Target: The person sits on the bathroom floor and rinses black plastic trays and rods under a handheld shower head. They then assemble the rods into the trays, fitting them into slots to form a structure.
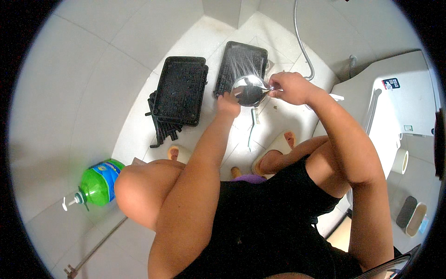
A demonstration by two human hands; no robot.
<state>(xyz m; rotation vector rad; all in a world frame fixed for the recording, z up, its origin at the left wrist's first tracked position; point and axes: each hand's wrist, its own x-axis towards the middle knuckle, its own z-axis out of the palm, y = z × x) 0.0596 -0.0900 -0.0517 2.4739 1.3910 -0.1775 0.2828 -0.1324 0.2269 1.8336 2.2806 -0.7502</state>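
Note:
My right hand (290, 87) is closed round the handle of a shiny chrome shower head (249, 91). Water sprays from it in fine jets, away from me, over a black plastic tray (241, 58) with a perforated bottom. At the tray's near edge is my left hand (228, 104), its fingers bent over the rim just left of the shower head, which partly hides them. A slim brush (253, 128) with pale bristles and a teal handle lies on the floor below the shower head.
More black trays (180, 90) lie stacked at the left, over several black tubes (165, 130). A green pump bottle (100, 183) stands by the left wall. The metal shower hose (302, 46) hangs behind my right hand. A white fixture (395, 88) fills the right side.

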